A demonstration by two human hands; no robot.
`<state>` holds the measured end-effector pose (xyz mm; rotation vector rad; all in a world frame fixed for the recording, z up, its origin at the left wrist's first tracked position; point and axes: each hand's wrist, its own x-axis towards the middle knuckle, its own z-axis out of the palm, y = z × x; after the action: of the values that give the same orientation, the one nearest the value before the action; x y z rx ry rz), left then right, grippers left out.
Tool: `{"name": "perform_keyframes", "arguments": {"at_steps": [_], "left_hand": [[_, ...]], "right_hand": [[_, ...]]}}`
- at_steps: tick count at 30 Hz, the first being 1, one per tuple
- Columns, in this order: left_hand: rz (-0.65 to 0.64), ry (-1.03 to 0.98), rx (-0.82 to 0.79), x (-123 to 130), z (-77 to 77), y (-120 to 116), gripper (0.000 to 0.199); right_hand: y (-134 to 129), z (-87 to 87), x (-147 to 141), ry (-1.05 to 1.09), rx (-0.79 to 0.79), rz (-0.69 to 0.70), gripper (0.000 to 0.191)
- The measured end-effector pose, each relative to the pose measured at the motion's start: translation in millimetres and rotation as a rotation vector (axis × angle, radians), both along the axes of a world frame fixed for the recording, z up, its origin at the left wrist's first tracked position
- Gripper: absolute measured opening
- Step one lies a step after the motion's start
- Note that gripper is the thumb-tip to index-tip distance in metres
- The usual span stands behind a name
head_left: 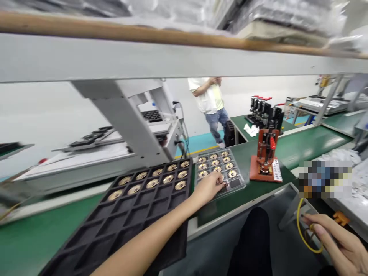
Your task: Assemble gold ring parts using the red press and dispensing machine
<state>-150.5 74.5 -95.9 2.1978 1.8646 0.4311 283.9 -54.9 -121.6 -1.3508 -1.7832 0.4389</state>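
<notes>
My left hand (207, 187) reaches over the clear plastic tray (243, 185), its fingers bent together at the front row. Whatever they pinch is too small and hidden to make out. Several round gold-coloured parts (229, 166) sit in the tray's pockets. Under my left forearm lies a black compartment tray (149, 224), with more gold-coloured ring parts (152, 183) in its back rows and bare pockets towards me. At the lower right, my right hand (343, 239) is closed on a looped yellow cord (300, 226).
A red-brown toggle-clamp fixture (266, 157) stands right of the clear tray on the green bench (310, 143). Black clamp fixtures (263, 111) stand on a table behind. Overhead runs a shelf beam (184, 61). A person (211, 99) stands beyond the bench.
</notes>
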Motion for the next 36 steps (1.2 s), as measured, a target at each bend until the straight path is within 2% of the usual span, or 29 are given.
{"name": "perform_keyframes", "arguments": {"at_steps": [2, 5, 7, 9, 11, 13, 16, 19, 21, 23, 24, 26, 28, 30, 32, 34, 36], "left_hand": [[-0.187, -0.081, 0.147, 25, 20.5, -4, 0.010], [-0.647, -0.229, 0.411, 83, 50.3, -13, 0.016], [-0.917, -0.265, 0.571, 126, 66.1, -20, 0.019], [-1.096, -0.275, 0.703, 166, 77.0, -25, 0.021], [-1.202, -0.280, 0.797, 199, 83.0, -27, 0.022], [-1.270, -0.292, 0.868, 226, 84.5, -28, 0.021], [-1.355, -0.331, 0.898, 259, 81.0, -29, 0.019], [-1.399, -0.357, 0.743, 297, 76.4, -29, 0.021], [-1.362, -0.370, 0.605, 329, 77.6, -24, 0.038], [-1.332, -0.389, 0.497, 372, 85.0, -15, 0.059], [-1.336, -0.398, 0.453, 397, 90.9, -10, 0.061], [-1.380, -0.393, 0.375, 455, 104.7, -4, 0.044], [-1.396, -0.309, 0.284, 519, 117.5, -5, 0.032], [-1.386, -0.191, 0.197, 579, 126.2, -11, 0.031], [-1.393, -0.109, 0.144, 628, 130.3, -19, 0.031], [-1.399, -0.027, 0.086, 664, 131.8, -24, 0.031], [-1.400, 0.055, 0.020, 687, 133.2, -25, 0.029]], "right_hand": [[1, 7.2, -10, 0.090, -0.036, 0.000, 0.027], [9, 25.6, -26, 0.244, -0.071, 0.042, 0.032], [14, 41.7, -32, 0.314, -0.044, 0.107, 0.049], [15, 57.5, -32, 0.319, -0.019, 0.133, 0.059], [11, 69.5, -24, 0.290, 0.001, 0.099, 0.048], [3, 75.3, -12, 0.276, 0.030, 0.041, 0.034], [-12, 73.6, 11, 0.280, 0.073, -0.042, 0.030], [-30, 67.7, 45, 0.214, 0.132, -0.183, 0.028], [-48, 66.0, 75, 0.134, 0.185, -0.345, 0.028], [-71, 67.9, 108, 0.064, 0.225, -0.549, 0.028], [-84, 70.1, 124, 0.042, 0.241, -0.650, 0.028], [-110, 76.4, 149, 0.002, 0.268, -0.793, 0.027], [-133, 83.5, 166, -0.039, 0.305, -0.870, 0.027], [-154, 89.0, 174, -0.071, 0.348, -0.922, 0.027], [-174, 91.7, 179, -0.070, 0.345, -0.984, 0.028], [-196, 91.7, 183, -0.049, 0.289, -1.025, 0.030], [-215, 90.2, 189, -0.015, 0.233, -1.042, 0.033]]}}
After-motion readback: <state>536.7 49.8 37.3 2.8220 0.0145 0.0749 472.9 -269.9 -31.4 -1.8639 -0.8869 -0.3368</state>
